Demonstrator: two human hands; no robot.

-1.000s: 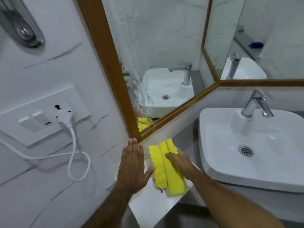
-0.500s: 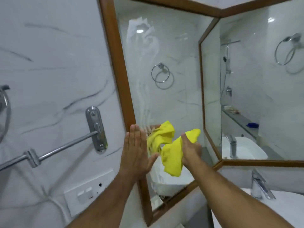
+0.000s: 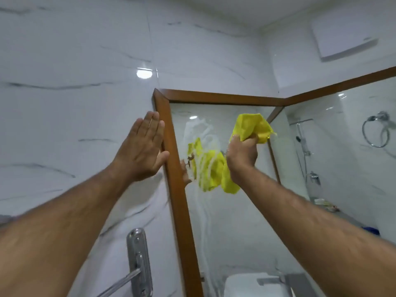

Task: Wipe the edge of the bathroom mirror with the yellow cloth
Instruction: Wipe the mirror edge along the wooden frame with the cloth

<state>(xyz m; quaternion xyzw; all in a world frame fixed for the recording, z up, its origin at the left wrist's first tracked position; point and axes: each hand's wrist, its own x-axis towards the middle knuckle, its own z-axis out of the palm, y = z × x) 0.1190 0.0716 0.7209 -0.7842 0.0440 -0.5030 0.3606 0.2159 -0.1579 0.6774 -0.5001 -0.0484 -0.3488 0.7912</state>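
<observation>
The bathroom mirror has a brown wooden frame [image 3: 171, 159] running up its left side to a top corner. My right hand [image 3: 242, 156] is shut on the crumpled yellow cloth [image 3: 251, 125], raised in front of the glass to the right of that left edge; one end of the cloth hangs below my wrist. The cloth's yellow reflection shows in the glass behind white smear streaks. My left hand [image 3: 142, 148] is flat and open, fingers together, against the white marble wall, its thumb touching the frame's left edge.
A second mirror panel [image 3: 342, 151] meets the first at an angle on the right. A chrome towel-bar bracket [image 3: 138, 260] sits on the wall at the lower left. A basin and tap [image 3: 257, 284] are reflected at the bottom.
Both hands rose from the counter by the basin to the mirror's upper left corner. My right hand lifted the cloth off the counter and bunched it up.
</observation>
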